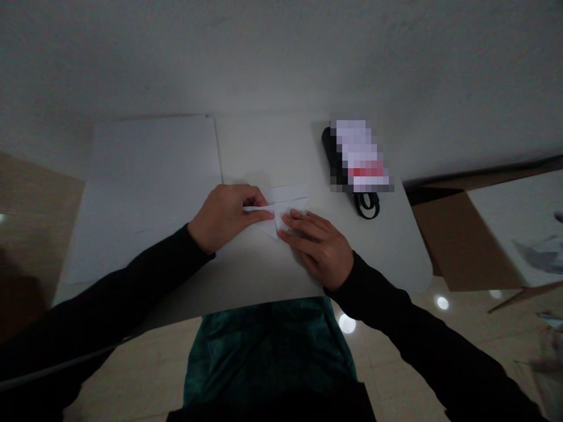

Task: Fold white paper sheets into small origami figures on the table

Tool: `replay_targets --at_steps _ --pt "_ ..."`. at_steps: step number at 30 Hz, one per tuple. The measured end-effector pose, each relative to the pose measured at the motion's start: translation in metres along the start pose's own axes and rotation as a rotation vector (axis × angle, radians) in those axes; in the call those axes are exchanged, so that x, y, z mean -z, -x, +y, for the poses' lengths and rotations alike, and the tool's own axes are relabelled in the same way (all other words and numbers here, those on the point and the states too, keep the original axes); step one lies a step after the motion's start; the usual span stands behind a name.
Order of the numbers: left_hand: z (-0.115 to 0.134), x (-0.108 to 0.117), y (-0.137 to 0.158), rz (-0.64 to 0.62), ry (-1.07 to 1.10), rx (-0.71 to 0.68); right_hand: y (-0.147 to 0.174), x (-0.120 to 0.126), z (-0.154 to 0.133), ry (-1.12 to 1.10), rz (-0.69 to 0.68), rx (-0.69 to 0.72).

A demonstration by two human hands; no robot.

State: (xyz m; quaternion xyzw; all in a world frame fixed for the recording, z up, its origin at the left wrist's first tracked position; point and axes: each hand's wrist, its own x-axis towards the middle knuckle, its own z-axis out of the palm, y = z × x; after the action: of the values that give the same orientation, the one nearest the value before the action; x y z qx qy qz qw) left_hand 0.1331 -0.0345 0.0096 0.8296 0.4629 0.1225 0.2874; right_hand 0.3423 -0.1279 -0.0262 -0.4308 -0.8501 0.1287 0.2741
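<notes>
on the left side of the white table [387, 246], a large white sheet [149, 158] lies flat, its right edge close by the left hand [226, 211]. that hand pinches a raised fold of the folded paper [280, 210] between thumb and fingers, a narrow grip. the paper lies just right of this pinch, between the two hands, its longer way running roughly left to right, with a point turned towards the person. both hands touch it, so neither is nearer. from the right, the right hand [325, 249] rests loosely spread fingertips on it, palm down, not closed around anything. farther right and back stands a black item [329, 155] with a looped strap [376, 205], its top blurred out. beyond the table's right end is a brown box [466, 246]; i cannot tell what it holds
</notes>
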Motion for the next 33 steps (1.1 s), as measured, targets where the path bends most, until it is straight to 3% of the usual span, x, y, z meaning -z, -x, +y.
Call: replay_targets --at_steps 5,18,33 --pt "-0.0031 -0.0026 0.0000 0.055 0.098 0.009 -0.0001 -0.0005 -0.0013 0.007 0.005 -0.002" --pt "-0.0030 -0.0095 0.0065 0.150 0.104 0.025 -0.0009 0.0013 -0.0037 0.022 -0.015 0.034" --pt "-0.0034 -0.0100 0.0053 0.151 0.104 0.065 -0.0040 0.0025 -0.0049 0.063 -0.058 0.058"
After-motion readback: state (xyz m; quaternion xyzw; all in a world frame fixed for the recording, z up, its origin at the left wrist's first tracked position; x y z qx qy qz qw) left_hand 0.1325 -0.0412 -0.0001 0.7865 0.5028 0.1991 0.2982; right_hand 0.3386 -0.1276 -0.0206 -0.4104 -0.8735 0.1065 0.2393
